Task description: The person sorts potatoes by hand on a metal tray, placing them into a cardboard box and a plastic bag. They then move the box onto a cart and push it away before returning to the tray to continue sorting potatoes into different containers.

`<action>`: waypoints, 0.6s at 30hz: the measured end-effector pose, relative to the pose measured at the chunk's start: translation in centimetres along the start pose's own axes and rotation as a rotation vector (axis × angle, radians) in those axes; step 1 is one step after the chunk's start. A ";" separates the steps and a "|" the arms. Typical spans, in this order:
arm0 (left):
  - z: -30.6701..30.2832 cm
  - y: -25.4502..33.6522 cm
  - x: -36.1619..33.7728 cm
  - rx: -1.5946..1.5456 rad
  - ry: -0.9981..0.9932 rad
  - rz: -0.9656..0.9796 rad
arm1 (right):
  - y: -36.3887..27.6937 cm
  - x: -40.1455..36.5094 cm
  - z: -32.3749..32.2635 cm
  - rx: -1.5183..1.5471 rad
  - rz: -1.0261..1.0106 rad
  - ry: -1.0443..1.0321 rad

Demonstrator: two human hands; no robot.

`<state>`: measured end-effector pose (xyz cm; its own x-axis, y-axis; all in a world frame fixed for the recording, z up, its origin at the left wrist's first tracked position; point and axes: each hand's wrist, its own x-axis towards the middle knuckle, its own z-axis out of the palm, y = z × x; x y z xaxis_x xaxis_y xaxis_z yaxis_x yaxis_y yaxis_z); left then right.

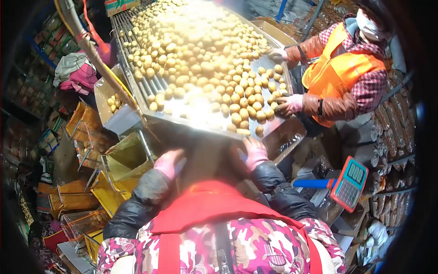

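Note:
Potatoes (235,98) lie in a thick layer on a slatted metal sorting table (182,119) ahead of me, with strong glare over the middle. My left hand (169,161), in a pink glove, is just below the table's near edge at the left. Its fingers are partly shadowed but look stretched apart, with nothing seen in them. In a matching glove, my right hand (254,151) is at the near edge towards the right corner. Its fingers reach up to the rim close to the nearest potatoes, thumb apart, and no potato shows in its grasp.
At the right side, a co-worker in an orange vest (326,68) has both gloved hands at the potatoes. A scale display (350,182) on a blue post stands to my right. Yellow bags (125,160) on metal frames and a carton with potatoes (112,102) are at my left.

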<state>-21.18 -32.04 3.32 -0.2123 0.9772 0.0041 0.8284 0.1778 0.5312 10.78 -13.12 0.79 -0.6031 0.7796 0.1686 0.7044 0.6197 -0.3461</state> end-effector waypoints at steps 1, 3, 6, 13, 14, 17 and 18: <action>-0.3 -0.1 2.3 0.001 0.051 0.077 | 0.7 2.0 1.2 -0.012 -0.052 0.042; -1.0 -0.3 7.8 0.154 0.074 0.170 | 1.3 4.3 3.0 -0.073 -0.034 0.057; -1.9 -0.5 17.4 0.223 0.090 0.244 | 3.0 5.2 5.8 -0.137 0.045 -0.164; -1.4 0.6 35.5 0.324 0.127 0.504 | 3.5 5.0 3.9 -0.134 -0.060 -0.290; -1.1 0.3 37.4 0.347 0.126 0.520 | 4.1 5.1 4.1 -0.150 -0.095 -0.327; 2.8 -1.6 42.9 0.544 0.274 0.667 | 4.5 6.0 3.9 -0.130 -0.147 -0.319; 3.8 -1.8 43.7 0.600 0.235 0.624 | 5.1 5.9 4.7 -0.121 -0.151 -0.319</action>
<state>-29.98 10.75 -0.64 0.3217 0.8789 0.3522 0.9460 -0.2829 -0.1581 9.01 -5.82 -4.33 -0.7763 0.6234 -0.0938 0.6265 0.7463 -0.2248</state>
